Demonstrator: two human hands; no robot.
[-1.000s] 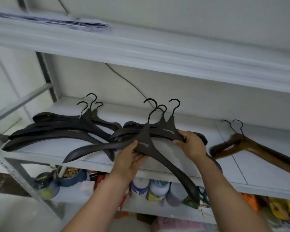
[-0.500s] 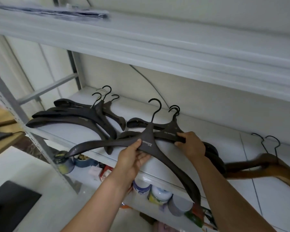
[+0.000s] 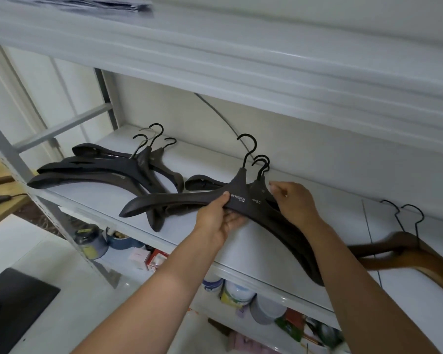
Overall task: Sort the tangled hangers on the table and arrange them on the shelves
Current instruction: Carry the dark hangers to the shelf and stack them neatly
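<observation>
A black hanger [image 3: 179, 203] with white lettering lies on top of a small stack of black hangers [image 3: 260, 198] on the white middle shelf [image 3: 92, 203]. My left hand [image 3: 221, 221] grips that top hanger just under its neck, thumb on top. My right hand [image 3: 292, 200] rests on the stack to the right of the hooks, fingers bent over the hangers below. Another pile of black hangers [image 3: 95, 172] lies at the shelf's left end. Two brown wooden hangers [image 3: 404, 247] lie at the right.
The upper shelf [image 3: 215, 54] hangs low over the hangers, with papers [image 3: 87, 5] on it. A grey cable [image 3: 220, 116] runs down the back wall. Jars and cans [image 3: 237, 293] fill the lower shelf. A black mat [image 3: 13, 305] lies on the floor at left.
The camera has swung and moved nearer to the shelf. The top black hanger has slid right onto the stack, its hook closer to the others. My right hand has shifted up toward the hooks.
</observation>
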